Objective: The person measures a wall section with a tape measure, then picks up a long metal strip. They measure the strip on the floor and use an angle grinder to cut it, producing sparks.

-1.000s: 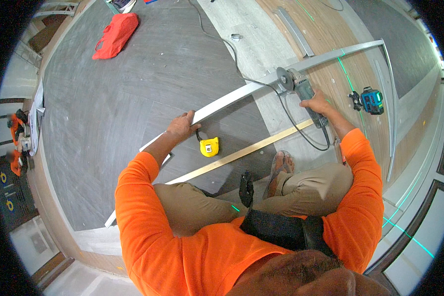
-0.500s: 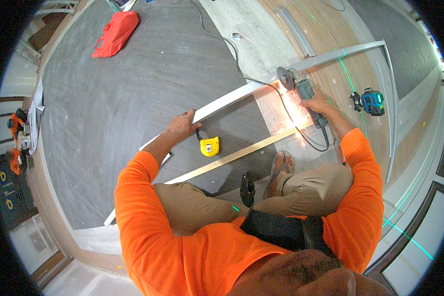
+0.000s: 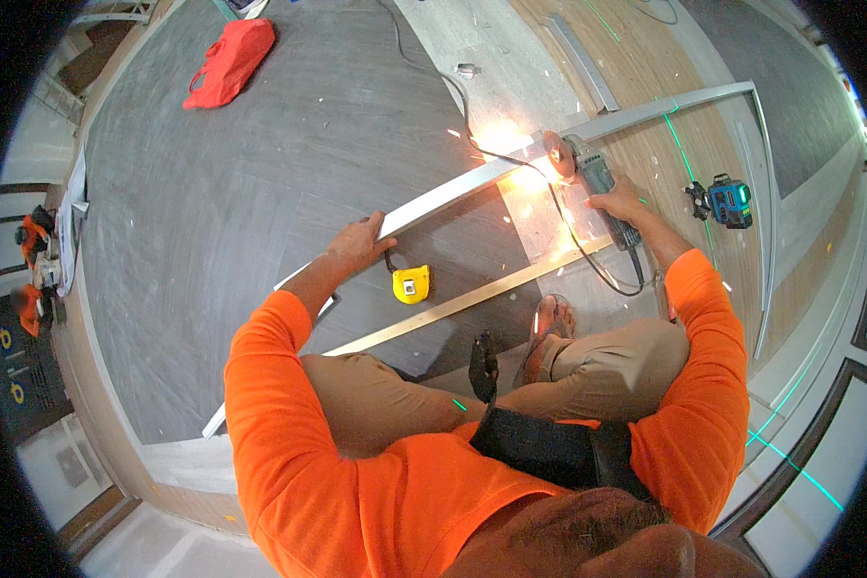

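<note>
My right hand is closed round the body of an angle grinder. Its disc touches a long metal channel, and bright sparks fly out on both sides of the contact. With my left hand I grip the channel near its left end, the fingers over its top. A yellow tape measure lies on the floor just right of my left hand. Closer to my knees runs a pale wooden strip. My sandalled foot rests beyond my right knee, near the falling sparks.
The grinder's black cord trails across the channel and away up the floor. To the right stands a laser level casting green lines. Another metal channel lies beyond. A red bag sits far left; people in orange are at the left edge.
Sparks now burst brightly beyond the channel as well as on my side of it, and the grinder's disc glows orange. Both hands stay nearly where they were.
</note>
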Demonstrator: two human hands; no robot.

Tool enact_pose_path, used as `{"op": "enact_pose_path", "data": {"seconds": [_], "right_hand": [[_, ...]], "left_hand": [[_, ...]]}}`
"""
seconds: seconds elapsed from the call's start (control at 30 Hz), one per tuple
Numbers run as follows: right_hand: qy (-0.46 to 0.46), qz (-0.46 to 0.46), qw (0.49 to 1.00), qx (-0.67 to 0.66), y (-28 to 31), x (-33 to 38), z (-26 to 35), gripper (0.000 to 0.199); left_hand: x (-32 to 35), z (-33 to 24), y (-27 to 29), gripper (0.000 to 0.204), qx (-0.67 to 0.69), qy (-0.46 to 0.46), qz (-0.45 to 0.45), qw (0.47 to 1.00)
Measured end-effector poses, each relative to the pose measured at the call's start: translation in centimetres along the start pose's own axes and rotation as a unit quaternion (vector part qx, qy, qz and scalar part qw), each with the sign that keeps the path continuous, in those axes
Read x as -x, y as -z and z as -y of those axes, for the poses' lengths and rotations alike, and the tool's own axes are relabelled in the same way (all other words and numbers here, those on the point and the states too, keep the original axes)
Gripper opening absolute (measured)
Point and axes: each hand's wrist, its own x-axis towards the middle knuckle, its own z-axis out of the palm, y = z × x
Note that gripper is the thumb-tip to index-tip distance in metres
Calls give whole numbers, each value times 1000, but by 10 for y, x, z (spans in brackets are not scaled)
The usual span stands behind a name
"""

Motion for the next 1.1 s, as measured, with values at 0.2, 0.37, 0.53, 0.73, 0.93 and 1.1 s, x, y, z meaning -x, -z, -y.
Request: {"op": "enact_pose_path", "data": {"seconds": [0.2, 0.37, 0.53, 0.73, 0.93, 1.1], "right_hand": [[-61, 29, 997, 38, 0, 0, 16, 79], [-41, 59, 997, 0, 3, -9, 10, 71], [-58, 47, 997, 12, -4, -20, 2, 62], [-8, 82, 996, -35, -1, -23, 7, 52], [-41, 63, 997, -33, -2, -32, 6, 51], [-4, 28, 999, -22, 7, -16, 41, 59]], "left_hand": [[0, 9, -8, 60, -5, 1, -5, 1000], [4, 2, -1, 58, 4, -2, 2, 1000], [4, 2, 1, 55, 0, -14, -1, 1000], [6, -7, 5, 48, -24, 22, 28, 999], [5, -6, 4, 51, -25, 12, 10, 1000], [7, 0, 0, 59, -22, 4, 9, 1000]]}}
